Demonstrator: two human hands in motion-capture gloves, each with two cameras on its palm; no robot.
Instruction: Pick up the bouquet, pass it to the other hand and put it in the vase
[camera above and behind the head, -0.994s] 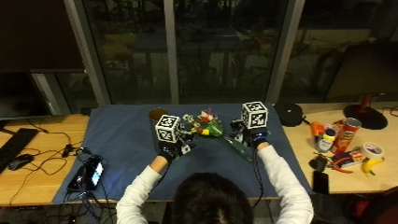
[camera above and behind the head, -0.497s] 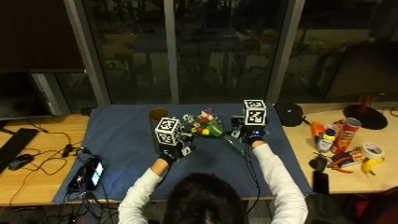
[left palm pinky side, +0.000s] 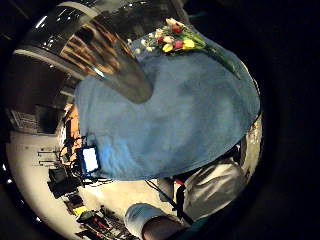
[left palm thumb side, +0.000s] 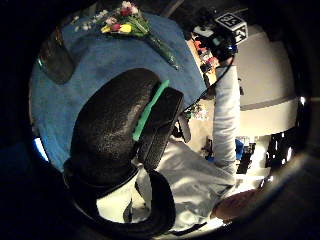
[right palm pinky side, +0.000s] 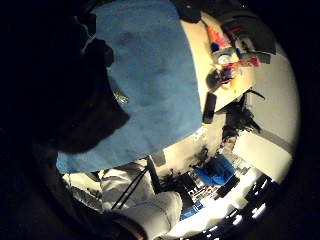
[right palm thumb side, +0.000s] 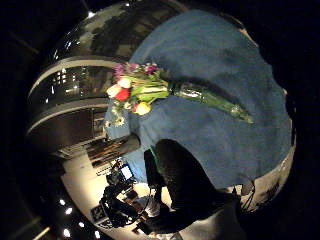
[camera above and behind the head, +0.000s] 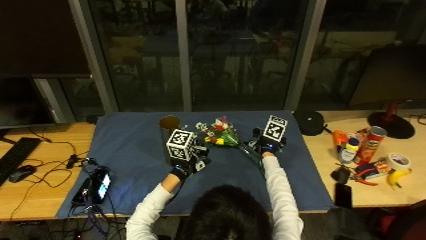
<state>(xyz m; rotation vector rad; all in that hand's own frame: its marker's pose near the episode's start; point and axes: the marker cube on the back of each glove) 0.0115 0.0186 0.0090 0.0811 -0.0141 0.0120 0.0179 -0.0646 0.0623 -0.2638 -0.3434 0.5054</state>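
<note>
Since half a second ago, little has shifted: both gloved hands are seen hovering above the bouquet (camera above and behind the head: 223, 135), which lies flat on the blue cloth (camera above and behind the head: 133, 145), just right of the dark vase (camera above and behind the head: 169, 125). From the palm views, the left hand (camera above and behind the head: 186, 162) and right hand (camera above and behind the head: 266, 145) are judged to hold nothing, fingers loosely curled. Pickup is not yet done; next, the wrapped stems (right palm thumb side: 210, 100) must be gripped by one hand.
</note>
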